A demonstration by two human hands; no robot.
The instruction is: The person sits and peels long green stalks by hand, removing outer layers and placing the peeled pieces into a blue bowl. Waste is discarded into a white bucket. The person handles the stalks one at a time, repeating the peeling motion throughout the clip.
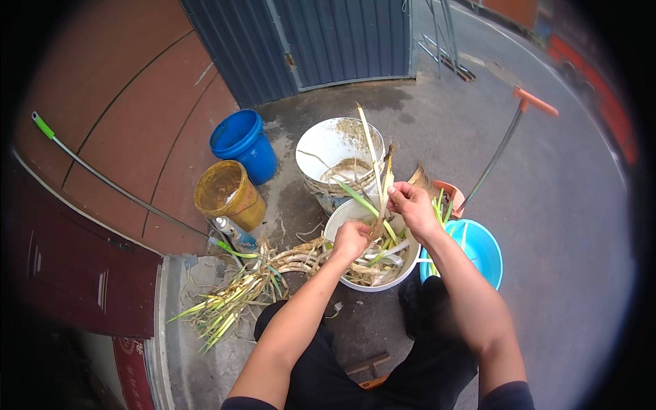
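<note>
Both hands are over a white plastic bucket (376,288) that holds leek or scallion trimmings (392,259). My right hand (412,207) pinches the upper leaves of a scallion stalk (385,195), some of them yellowed and dry. Lower on the same stalk, my left hand (353,238) grips dry outer leaves, its fingertips partly hidden. A pile of untrimmed scallions (230,302) lies to the left, roots and pale stems towards the bucket. At the right, a turquoise basin (484,251) has a few green-leaved stalks (441,210) over its left edge.
Beyond the white bucket stands a larger, dirty white bucket (312,148). Blue (256,154) and yellow (248,207) buckets stand by the wall, near a spray can (236,233). A green-handled pole (123,189) leans left. An orange-handled dustpan (489,159) stands behind the basin.
</note>
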